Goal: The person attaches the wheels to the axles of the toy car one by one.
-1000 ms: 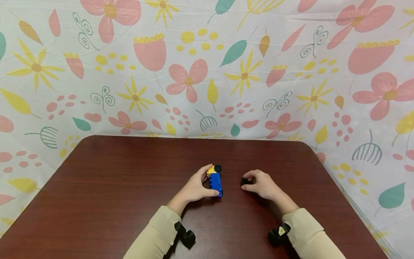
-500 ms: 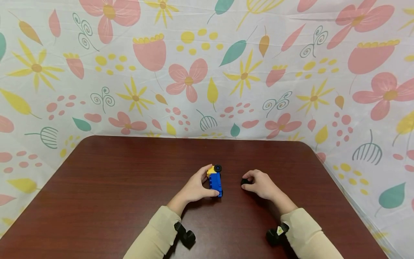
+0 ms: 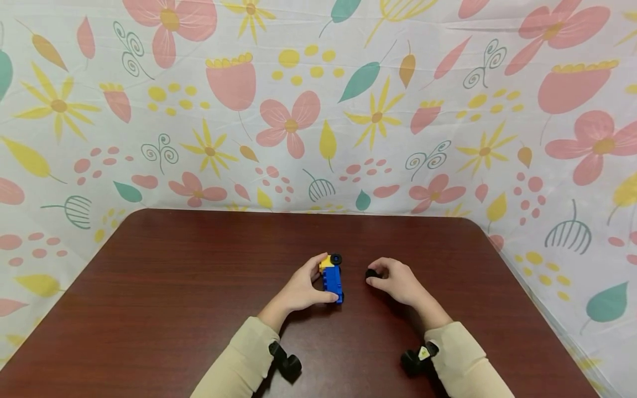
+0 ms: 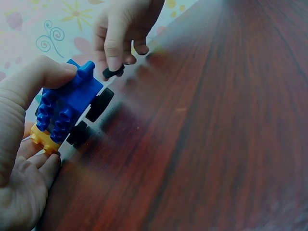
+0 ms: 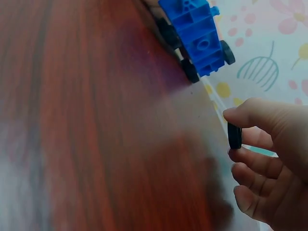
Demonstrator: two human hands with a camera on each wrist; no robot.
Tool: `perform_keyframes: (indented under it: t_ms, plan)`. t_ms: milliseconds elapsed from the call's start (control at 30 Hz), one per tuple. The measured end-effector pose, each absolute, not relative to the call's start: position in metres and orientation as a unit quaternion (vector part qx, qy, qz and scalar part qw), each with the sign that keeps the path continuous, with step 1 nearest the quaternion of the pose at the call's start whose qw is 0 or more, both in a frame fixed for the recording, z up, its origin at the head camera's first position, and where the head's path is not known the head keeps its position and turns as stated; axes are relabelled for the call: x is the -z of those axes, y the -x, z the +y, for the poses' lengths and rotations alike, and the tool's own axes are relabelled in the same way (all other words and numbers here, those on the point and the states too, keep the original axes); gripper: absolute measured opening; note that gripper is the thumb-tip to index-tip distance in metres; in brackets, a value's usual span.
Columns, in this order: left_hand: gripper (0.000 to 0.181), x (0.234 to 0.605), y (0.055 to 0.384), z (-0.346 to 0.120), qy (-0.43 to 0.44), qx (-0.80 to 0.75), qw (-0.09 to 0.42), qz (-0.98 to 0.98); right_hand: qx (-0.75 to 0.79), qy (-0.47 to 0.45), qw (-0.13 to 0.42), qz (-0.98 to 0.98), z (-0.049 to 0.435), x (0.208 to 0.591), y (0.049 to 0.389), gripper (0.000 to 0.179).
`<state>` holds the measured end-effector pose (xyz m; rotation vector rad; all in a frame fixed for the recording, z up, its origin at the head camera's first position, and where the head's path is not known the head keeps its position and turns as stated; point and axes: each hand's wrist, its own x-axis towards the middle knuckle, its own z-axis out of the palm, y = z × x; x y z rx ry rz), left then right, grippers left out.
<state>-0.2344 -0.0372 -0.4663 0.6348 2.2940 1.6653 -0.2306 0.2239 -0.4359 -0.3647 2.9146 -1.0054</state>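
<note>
My left hand (image 3: 301, 287) grips a blue and yellow toy car (image 3: 332, 281) built from blocks, thumb at one end and fingers at the yellow end. The car is tipped on its side; its hollow blue underside (image 5: 199, 36) faces the right wrist camera. Black wheels (image 4: 100, 104) sit on it, and one corner shows a bare blue peg (image 5: 215, 10). To the car's right, my right hand (image 3: 402, 283) pinches a loose black wheel (image 5: 234, 135) between thumb and index finger. The wheel is apart from the car.
Both hands work over a dark reddish-brown wooden table (image 3: 199, 265). Behind it hangs a white cloth (image 3: 318, 110) with flowers and leaves. Black wrist devices (image 3: 285, 362) are worn at both cream sleeves (image 3: 239, 359).
My right hand has moved slightly left and away from me with the wheel, closer to the car. The left hand and car stay nearly where they were.
</note>
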Motion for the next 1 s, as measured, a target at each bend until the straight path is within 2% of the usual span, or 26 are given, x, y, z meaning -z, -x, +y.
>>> perform_keyframes:
  t_ms: [133, 367, 600, 1000]
  plan:
    - [0.093, 0.462, 0.233, -0.036, -0.215, -0.573, 0.124, 0.781, 0.336, 0.11, 0.013, 0.935, 0.22, 0.436, 0.233, 0.03]
    - [0.089, 0.432, 0.219, -0.039, -0.223, -0.574, 0.133, 0.776, 0.36, 0.107, -0.007, 0.927, 0.212, 0.434, 0.236, 0.035]
    - [0.088, 0.429, 0.217, -0.038, -0.223, -0.576, 0.133, 0.775, 0.382, 0.117, -0.035, 0.916, 0.206, 0.43, 0.24, 0.036]
    - [0.088, 0.429, 0.216, -0.04, -0.212, -0.582, 0.134, 0.773, 0.415, 0.133, -0.042, 0.899, 0.192, 0.432, 0.237, 0.035]
